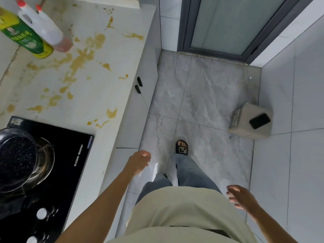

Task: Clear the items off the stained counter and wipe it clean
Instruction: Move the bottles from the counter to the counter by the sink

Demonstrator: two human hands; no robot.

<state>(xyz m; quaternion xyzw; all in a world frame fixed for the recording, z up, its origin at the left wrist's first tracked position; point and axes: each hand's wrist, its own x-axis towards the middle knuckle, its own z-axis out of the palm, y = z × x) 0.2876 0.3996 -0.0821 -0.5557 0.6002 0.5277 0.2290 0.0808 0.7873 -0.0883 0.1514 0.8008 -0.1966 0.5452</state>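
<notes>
Person stands beside stained counter [98, 55], left hand [139, 161] & right hand [241, 196] both loose, fingers relaxed, holding nothing. Counter lies up-left of left hand; green bottle [26, 35] & clear bottle [43, 27] stand touching at its far end, well apart from both hands.

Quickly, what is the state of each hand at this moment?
Left hand: open, fingers relaxed, holding nothing, beside the counter edge.
Right hand: open, fingers loosely spread, holding nothing.
</notes>
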